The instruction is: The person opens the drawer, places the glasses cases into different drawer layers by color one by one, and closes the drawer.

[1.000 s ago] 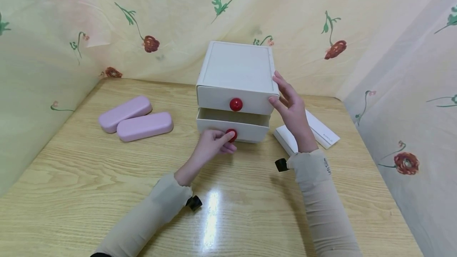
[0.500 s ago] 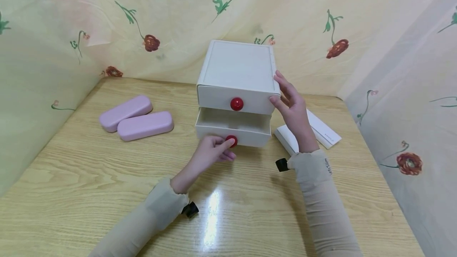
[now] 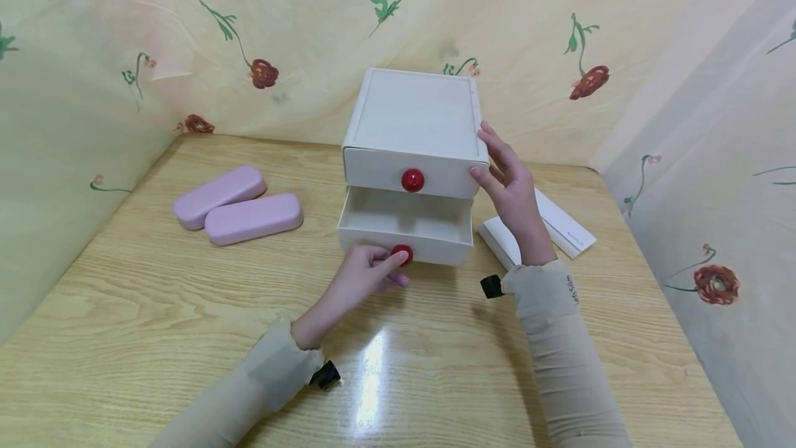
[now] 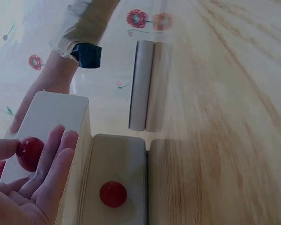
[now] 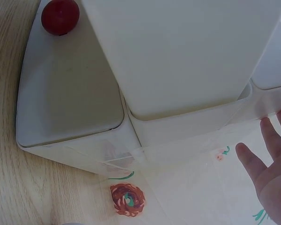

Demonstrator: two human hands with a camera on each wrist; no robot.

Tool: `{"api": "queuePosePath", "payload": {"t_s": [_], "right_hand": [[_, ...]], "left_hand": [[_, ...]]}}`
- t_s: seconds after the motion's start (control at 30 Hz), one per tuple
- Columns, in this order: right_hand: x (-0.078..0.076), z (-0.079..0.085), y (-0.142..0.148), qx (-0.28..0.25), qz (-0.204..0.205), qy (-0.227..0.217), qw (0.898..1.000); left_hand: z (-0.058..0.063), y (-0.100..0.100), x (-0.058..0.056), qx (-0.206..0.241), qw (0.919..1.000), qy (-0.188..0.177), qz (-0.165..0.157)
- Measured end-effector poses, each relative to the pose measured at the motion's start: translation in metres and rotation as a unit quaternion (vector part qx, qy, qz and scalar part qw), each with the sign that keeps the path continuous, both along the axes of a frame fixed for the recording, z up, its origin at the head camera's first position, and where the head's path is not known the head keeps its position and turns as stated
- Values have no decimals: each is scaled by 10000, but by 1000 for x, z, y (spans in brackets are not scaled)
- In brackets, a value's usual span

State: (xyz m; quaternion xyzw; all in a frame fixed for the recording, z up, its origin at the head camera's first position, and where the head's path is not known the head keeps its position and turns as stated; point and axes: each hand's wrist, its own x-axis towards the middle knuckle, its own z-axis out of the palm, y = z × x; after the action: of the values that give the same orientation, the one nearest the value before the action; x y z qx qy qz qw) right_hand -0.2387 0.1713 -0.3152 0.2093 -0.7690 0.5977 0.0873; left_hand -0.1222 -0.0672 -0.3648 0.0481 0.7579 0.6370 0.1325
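the left hand (image 3: 363, 275) pinches the round red knob (image 3: 402, 254) of the partly pulled-out lower drawer (image 3: 404, 227) of a white plastic two-drawer box (image 3: 413, 123). the right hand (image 3: 511, 189), fingers straight, rests against that box's right side, above two white flat boxes (image 3: 562, 227).

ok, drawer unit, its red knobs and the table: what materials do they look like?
Drawer unit: likely moulded plastic, matte off-white, rounded seamless corners. Red knobs, upper knob: glossy, with highlights, probably plastic or lacquered wood. Table: wood grain under a shiny finish that reflects light; laminate or varnished wood, can't tell.
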Motion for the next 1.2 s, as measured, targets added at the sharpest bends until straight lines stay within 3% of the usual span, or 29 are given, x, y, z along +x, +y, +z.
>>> {"api": "queuePosePath", "payload": {"t_s": [0.43, 1.2], "right_hand": [[1, 0, 0, 22, -6, 37, 10000], [1, 0, 1, 34, -6, 39, 10000]], "left_hand": [[-2, -5, 12, -256, 9991, 257, -204], [1, -16, 36, -779, 9937, 82, -803]]}}
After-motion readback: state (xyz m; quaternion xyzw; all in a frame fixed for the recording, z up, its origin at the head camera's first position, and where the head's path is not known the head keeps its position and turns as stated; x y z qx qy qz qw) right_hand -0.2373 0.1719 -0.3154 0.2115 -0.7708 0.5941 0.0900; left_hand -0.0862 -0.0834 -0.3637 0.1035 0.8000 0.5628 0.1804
